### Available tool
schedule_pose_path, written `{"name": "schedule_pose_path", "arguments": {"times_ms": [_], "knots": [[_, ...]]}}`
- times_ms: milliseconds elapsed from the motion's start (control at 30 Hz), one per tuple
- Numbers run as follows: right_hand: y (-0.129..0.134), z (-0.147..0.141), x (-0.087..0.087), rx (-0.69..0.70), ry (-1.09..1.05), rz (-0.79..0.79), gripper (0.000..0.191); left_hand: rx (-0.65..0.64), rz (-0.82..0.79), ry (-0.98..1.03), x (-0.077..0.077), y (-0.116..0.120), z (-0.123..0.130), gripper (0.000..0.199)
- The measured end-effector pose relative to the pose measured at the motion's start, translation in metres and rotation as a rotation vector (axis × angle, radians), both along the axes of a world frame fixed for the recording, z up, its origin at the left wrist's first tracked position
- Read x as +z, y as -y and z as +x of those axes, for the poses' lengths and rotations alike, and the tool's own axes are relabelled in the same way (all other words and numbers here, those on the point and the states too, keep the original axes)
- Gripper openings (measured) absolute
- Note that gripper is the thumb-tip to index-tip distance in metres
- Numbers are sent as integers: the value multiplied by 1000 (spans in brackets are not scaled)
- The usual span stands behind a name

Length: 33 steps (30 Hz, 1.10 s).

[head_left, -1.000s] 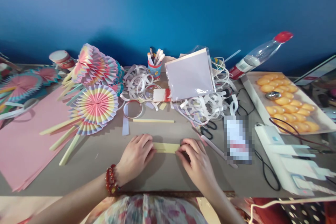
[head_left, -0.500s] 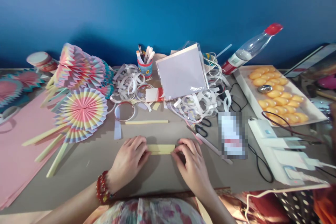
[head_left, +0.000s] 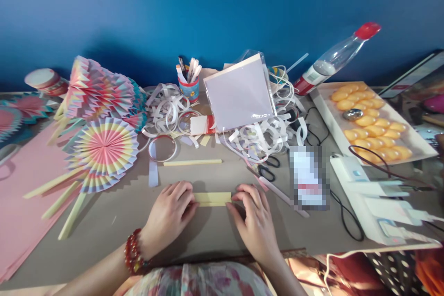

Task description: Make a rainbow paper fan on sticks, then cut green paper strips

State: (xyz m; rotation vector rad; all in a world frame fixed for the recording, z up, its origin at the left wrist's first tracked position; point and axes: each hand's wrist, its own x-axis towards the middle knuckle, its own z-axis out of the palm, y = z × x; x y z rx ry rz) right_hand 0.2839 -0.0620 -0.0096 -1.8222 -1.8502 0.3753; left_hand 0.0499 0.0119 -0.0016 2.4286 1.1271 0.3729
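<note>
A folded strip of pale yellow paper (head_left: 213,199) lies flat on the grey table in front of me, with a crease along its length. My left hand (head_left: 173,208), a red bead bracelet at its wrist, pinches the strip's left end. At the right end, my right hand (head_left: 255,217) grips the edge between thumb and fingertips. Just beyond them lies a thin, rolled yellow paper stick (head_left: 192,162). Several pleated paper fans on yellow sticks lie to the left, the nearest fan (head_left: 106,146) striped pink, yellow and lilac.
Pink paper sheets (head_left: 31,199) cover the left side. Curly white paper strips (head_left: 260,138) surround a bagged pack of paper (head_left: 241,92). Black-handled scissors (head_left: 266,172), a blurred phone (head_left: 308,178), a power strip (head_left: 357,203), a bottle (head_left: 333,62) and a tray (head_left: 423,150) stand rightward.
My view has shifted slightly, so the things at the left and right sit a little further outward. Both hands keep their hold on the paper strip, which looks nearly the same.
</note>
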Motion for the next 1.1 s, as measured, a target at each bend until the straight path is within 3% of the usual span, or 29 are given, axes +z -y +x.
{"name": "schedule_pose_path", "arguments": {"times_ms": [567, 733, 900, 1100], "knots": [[0, -4, 2, 32, 80, 64, 7, -21, -16, -74, 5, -3, 3, 12], [-5, -7, 7, 227, 157, 100, 32, -21, -24, -80, 8, -3, 2, 13], [-13, -4, 7, 420, 211, 101, 34, -24, -16, -110, 7, -2, 3, 14], [-17, -1, 5, 475, 237, 36, 36, -3, -8, -105, 9, 1, 0, 16]]}}
